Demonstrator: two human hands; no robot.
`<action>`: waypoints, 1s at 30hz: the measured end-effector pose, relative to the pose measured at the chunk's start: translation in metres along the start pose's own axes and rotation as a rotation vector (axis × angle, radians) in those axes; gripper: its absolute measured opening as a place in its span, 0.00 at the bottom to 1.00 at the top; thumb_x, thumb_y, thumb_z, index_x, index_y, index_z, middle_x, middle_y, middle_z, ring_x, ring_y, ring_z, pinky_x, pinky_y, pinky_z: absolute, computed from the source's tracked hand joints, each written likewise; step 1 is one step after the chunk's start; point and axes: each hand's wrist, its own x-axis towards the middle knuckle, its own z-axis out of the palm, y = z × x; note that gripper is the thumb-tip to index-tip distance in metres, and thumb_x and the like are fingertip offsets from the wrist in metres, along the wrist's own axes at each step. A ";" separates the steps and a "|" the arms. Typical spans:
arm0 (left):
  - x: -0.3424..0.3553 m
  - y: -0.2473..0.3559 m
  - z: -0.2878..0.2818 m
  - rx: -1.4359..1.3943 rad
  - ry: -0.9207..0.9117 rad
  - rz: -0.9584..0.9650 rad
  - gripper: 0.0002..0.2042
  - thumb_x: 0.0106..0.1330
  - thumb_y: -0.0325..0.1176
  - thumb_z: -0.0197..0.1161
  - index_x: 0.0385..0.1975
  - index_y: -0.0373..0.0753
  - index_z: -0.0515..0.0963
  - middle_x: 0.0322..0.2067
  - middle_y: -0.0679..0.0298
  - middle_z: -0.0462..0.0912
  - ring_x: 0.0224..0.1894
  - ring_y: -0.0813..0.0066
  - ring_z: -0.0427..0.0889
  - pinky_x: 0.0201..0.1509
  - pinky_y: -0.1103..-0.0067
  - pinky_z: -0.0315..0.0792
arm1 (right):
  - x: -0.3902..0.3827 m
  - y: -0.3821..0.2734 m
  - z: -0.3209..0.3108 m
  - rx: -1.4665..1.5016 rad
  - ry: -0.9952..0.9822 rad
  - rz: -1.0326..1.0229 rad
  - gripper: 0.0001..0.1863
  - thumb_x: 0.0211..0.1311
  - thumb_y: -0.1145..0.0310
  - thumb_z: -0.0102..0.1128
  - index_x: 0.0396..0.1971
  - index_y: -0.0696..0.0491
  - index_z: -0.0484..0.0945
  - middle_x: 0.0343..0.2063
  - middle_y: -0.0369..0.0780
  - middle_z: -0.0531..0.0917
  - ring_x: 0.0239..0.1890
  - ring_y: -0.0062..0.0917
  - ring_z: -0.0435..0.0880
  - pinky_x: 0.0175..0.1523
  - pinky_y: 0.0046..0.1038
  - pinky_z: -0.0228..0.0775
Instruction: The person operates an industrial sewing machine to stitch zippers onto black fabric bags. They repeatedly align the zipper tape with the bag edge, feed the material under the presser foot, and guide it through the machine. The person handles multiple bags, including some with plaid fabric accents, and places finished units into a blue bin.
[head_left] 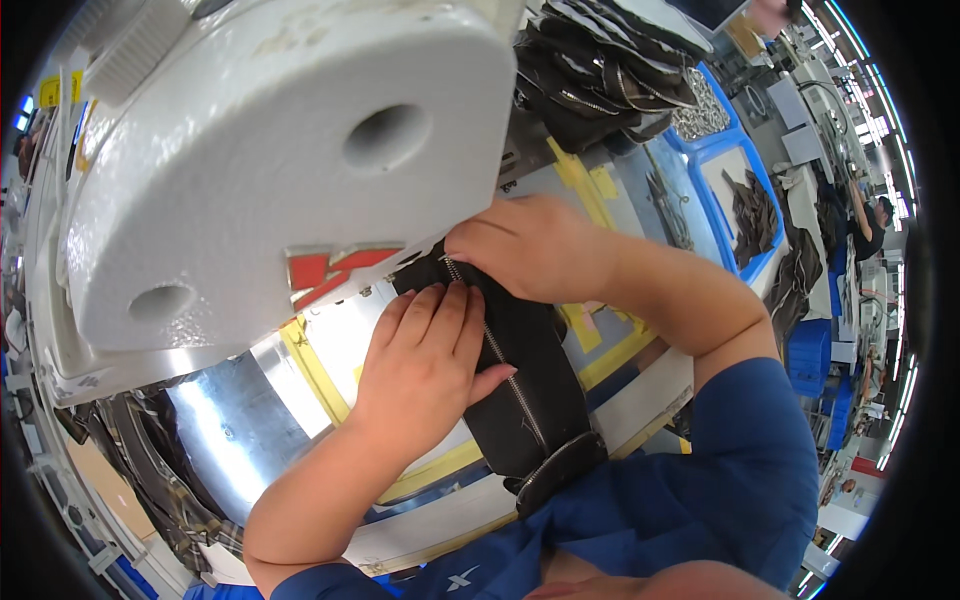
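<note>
A black fabric piece (530, 345) with a metal zipper (510, 375) along it lies on the work surface and runs down toward my body. My left hand (425, 350) rests flat on it, fingers stretched together beside the zipper and thumb out across the teeth. Higher up, my right hand (535, 245) has its fingers bent in at the fabric's far end, near the zipper teeth. The white sewing machine head (290, 170) hangs over that end and hides the needle area. A thick folded end (560, 470) of the fabric sits close to my shirt.
Dark garments with zippers (600, 75) are piled at the back. A blue tray (725, 150) at right holds metal zipper parts and dark pieces. A metal tool (665, 205) lies before it. More dark garments (150, 470) hang at left. Far right, a person (873, 228) works.
</note>
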 end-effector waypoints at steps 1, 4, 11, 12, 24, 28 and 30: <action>-0.001 0.000 0.000 0.001 -0.002 -0.001 0.36 0.58 0.55 0.72 0.58 0.29 0.80 0.56 0.50 0.81 0.60 0.52 0.78 0.67 0.59 0.69 | 0.000 -0.003 -0.002 -0.009 -0.021 -0.012 0.12 0.55 0.72 0.66 0.40 0.54 0.81 0.40 0.39 0.82 0.33 0.35 0.87 0.38 0.33 0.82; -0.002 0.000 -0.001 0.034 -0.031 -0.004 0.36 0.60 0.56 0.70 0.59 0.30 0.80 0.57 0.52 0.81 0.61 0.58 0.77 0.69 0.62 0.68 | -0.001 -0.007 -0.007 -0.021 -0.086 -0.034 0.12 0.50 0.74 0.67 0.38 0.53 0.83 0.41 0.38 0.84 0.39 0.34 0.87 0.39 0.33 0.82; -0.003 0.000 0.000 0.011 -0.008 -0.005 0.37 0.58 0.55 0.72 0.59 0.29 0.79 0.57 0.52 0.81 0.60 0.57 0.77 0.68 0.62 0.69 | 0.001 -0.003 -0.005 0.094 -0.087 -0.047 0.10 0.55 0.70 0.65 0.37 0.56 0.82 0.47 0.44 0.86 0.51 0.39 0.86 0.57 0.38 0.79; -0.003 0.000 0.000 0.005 -0.005 -0.003 0.37 0.58 0.55 0.72 0.59 0.29 0.79 0.57 0.52 0.81 0.60 0.57 0.77 0.68 0.62 0.69 | 0.000 -0.003 -0.005 0.135 -0.109 -0.008 0.10 0.55 0.71 0.66 0.37 0.57 0.83 0.48 0.45 0.87 0.53 0.40 0.86 0.60 0.39 0.78; -0.004 0.001 0.002 -0.028 0.059 -0.046 0.42 0.53 0.57 0.75 0.60 0.28 0.77 0.56 0.47 0.79 0.59 0.50 0.78 0.64 0.61 0.72 | -0.001 0.002 -0.004 0.182 -0.059 0.014 0.09 0.57 0.69 0.69 0.37 0.56 0.87 0.49 0.41 0.90 0.51 0.38 0.87 0.60 0.37 0.78; -0.001 -0.004 0.002 -0.005 0.069 -0.073 0.46 0.51 0.61 0.75 0.60 0.26 0.76 0.59 0.45 0.79 0.58 0.47 0.79 0.64 0.59 0.72 | -0.001 0.003 0.001 0.121 -0.026 -0.020 0.07 0.57 0.69 0.67 0.35 0.54 0.87 0.47 0.38 0.90 0.49 0.33 0.87 0.58 0.35 0.78; -0.001 -0.004 0.003 0.020 0.054 -0.077 0.47 0.51 0.63 0.74 0.60 0.25 0.76 0.60 0.44 0.79 0.59 0.47 0.79 0.64 0.59 0.71 | -0.003 0.003 0.003 0.089 -0.006 -0.035 0.06 0.57 0.69 0.66 0.33 0.52 0.86 0.45 0.37 0.90 0.48 0.31 0.87 0.56 0.34 0.78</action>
